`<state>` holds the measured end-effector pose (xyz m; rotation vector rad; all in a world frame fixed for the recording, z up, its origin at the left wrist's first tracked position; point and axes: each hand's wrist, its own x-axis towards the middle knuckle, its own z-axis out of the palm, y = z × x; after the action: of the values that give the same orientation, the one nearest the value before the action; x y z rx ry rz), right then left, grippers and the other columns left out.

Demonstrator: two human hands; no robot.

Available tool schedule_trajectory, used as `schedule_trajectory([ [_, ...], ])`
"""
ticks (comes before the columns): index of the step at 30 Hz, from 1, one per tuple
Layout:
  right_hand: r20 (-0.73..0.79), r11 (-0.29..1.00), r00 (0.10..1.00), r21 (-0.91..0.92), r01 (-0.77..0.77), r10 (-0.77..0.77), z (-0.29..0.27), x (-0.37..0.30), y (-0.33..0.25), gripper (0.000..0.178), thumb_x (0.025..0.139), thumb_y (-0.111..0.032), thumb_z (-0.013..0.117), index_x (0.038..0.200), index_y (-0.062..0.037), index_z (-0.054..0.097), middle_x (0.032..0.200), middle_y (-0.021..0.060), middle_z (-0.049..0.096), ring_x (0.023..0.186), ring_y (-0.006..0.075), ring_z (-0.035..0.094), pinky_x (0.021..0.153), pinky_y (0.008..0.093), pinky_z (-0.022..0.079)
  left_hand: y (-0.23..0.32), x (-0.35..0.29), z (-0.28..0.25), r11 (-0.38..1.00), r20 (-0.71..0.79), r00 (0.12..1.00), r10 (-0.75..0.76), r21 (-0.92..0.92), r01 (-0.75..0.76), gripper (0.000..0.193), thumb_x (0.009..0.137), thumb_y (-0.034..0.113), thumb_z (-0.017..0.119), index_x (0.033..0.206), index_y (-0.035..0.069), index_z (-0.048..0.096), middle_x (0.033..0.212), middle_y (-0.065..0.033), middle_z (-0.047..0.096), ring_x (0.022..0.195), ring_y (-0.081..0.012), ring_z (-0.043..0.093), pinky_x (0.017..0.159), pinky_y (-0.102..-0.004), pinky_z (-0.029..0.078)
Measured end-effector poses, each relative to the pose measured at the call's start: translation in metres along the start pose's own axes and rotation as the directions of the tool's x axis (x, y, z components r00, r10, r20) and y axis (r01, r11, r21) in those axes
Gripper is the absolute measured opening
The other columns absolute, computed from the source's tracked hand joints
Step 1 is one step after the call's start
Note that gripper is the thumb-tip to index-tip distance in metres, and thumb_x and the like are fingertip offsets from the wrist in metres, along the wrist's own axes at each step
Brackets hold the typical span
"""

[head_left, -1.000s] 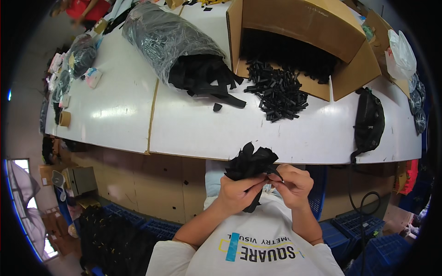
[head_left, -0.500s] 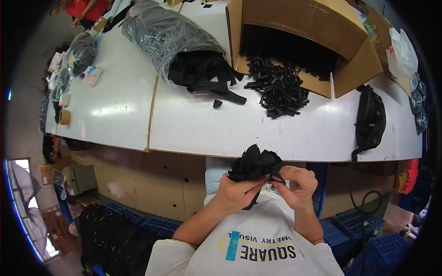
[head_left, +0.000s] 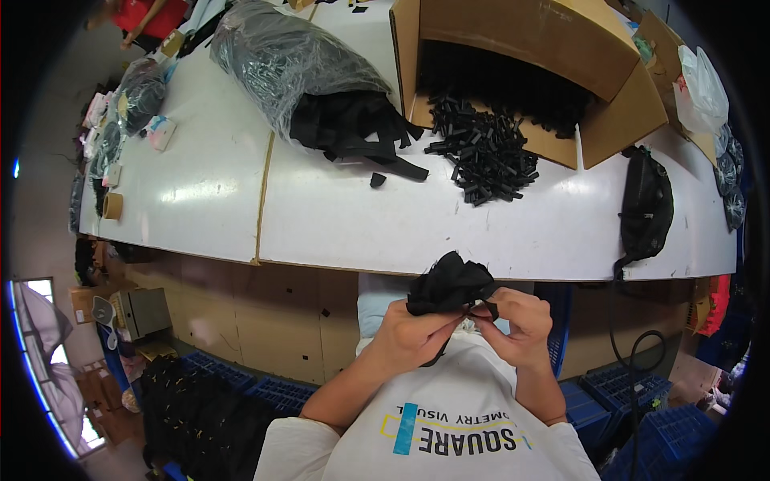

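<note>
A bunch of black fabric strips [head_left: 451, 282] is gathered above my fingers, just off the table's near edge. My left hand [head_left: 407, 333] is closed around the lower part of this bunch, and a dark end hangs below it. Pinched at the right side of the bunch, my right hand [head_left: 517, 321] has its thumb and forefinger on a strip. The fingertips of both hands nearly meet, and the exact spot they grip is partly hidden. On the white table [head_left: 361, 232] a heap of small black plastic pieces [head_left: 485, 152] spills from an open cardboard box [head_left: 529, 40].
A clear plastic bag [head_left: 297, 60] with black strips lies left of the box. A black pouch [head_left: 646, 204] rests at the right, with a cable hanging beneath. Blue crates [head_left: 585, 413] and a dark pile [head_left: 200, 417] stand below. Another person's arm [head_left: 144, 24] shows at far left.
The black bunch has shifted slightly to the right and looks more compact at its top. Both hands keep nearly the same place, with small finger movements.
</note>
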<state>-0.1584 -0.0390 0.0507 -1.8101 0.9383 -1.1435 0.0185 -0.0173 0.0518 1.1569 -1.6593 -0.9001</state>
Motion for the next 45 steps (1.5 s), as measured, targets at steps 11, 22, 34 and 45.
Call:
schedule_trajectory([
  [11,-0.006,0.988,0.997,-0.133,0.073,-0.075,0.007,0.001,-0.007,0.025,0.06,0.013,0.062,0.083,0.0031,0.064,0.07,0.011,0.061,0.055,0.0209,0.057,0.048,0.0261,0.043,-0.009,-0.007,0.009,0.999,-0.122,0.992,-0.025,-0.023,0.022,0.017,0.071,0.001,0.07,0.088,0.0,0.067,0.081,-0.0121,0.067,0.068,-0.0228,0.065,0.062,-0.0272,0.051],
  [22,-0.089,0.912,0.914,0.152,-0.38,0.395,0.027,-0.014,0.005,0.019,0.076,-0.003,0.059,0.093,0.0047,0.06,0.071,0.0132,0.062,0.062,0.0177,0.058,0.055,0.0254,0.044,-0.014,-0.018,0.008,0.953,-0.299,0.924,-0.239,-0.255,0.164,0.013,0.07,0.0,0.072,0.083,-0.004,0.068,0.078,-0.0107,0.069,0.069,-0.0125,0.065,0.065,-0.0225,0.049],
  [34,-0.023,0.867,0.931,0.374,-0.329,0.363,0.041,-0.01,0.001,0.013,0.072,0.006,0.06,0.085,0.0066,0.061,0.067,0.0084,0.059,0.06,0.0127,0.053,0.052,0.0223,0.039,-0.018,-0.032,0.013,0.89,-0.252,0.952,-0.175,-0.454,0.043,0.01,0.069,-0.002,0.072,0.076,-0.006,0.065,0.079,-0.0125,0.065,0.074,-0.0182,0.061,0.069,-0.0286,0.048],
  [45,-0.197,0.978,0.981,0.204,0.042,-0.001,0.038,-0.021,0.0,0.019,0.061,0.006,0.063,0.08,0.0021,0.066,0.067,0.0091,0.061,0.052,0.0181,0.053,0.046,0.0262,0.041,-0.023,-0.039,0.013,0.919,-0.201,0.975,-0.091,-0.394,0.005,0.012,0.073,-0.003,0.067,0.079,-0.004,0.056,0.084,-0.013,0.055,0.069,-0.0188,0.056,0.063,-0.0319,0.049],
])
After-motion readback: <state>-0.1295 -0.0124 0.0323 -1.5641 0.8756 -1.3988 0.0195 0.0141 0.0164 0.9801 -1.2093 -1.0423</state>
